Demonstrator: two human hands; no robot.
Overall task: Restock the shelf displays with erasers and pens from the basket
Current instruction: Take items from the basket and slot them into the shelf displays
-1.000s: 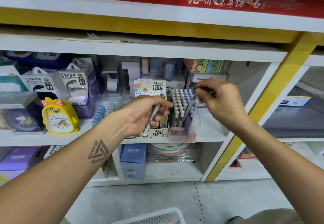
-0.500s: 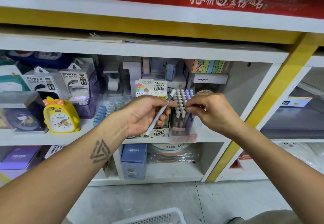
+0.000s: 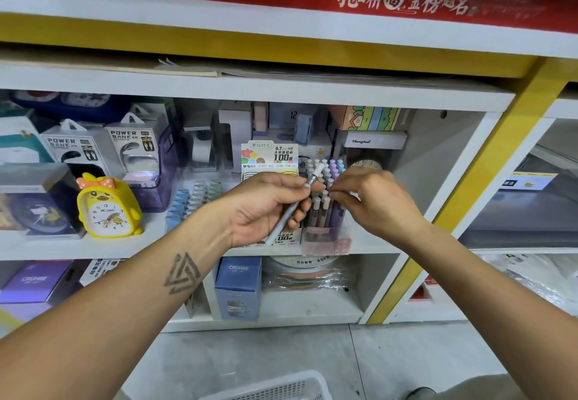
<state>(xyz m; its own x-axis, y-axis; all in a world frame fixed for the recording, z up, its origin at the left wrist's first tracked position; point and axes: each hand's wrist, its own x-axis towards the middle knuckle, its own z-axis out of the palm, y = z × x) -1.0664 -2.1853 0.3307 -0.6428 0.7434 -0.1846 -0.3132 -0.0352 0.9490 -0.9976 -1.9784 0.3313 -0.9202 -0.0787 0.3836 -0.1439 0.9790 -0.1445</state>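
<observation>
The shelf [image 3: 93,244] is crowded with boxed goods, and a clear pen display [image 3: 325,237] stands at its front edge, its rows already packed with upright capped pens [image 3: 322,208]. By the look of it the pen restock is far along but not finished: one pen remains in hand, and no erasers can be made out going in. The white basket [image 3: 281,388] sits on the floor below; only its rim shows, so its contents cannot be told. The left hand [image 3: 266,208] is closed around a pale pen [image 3: 294,204], held slanted just beside the display. The right hand [image 3: 372,199] has its fingertips pinched together at the pen tops; whether it grips one cannot be told.
</observation>
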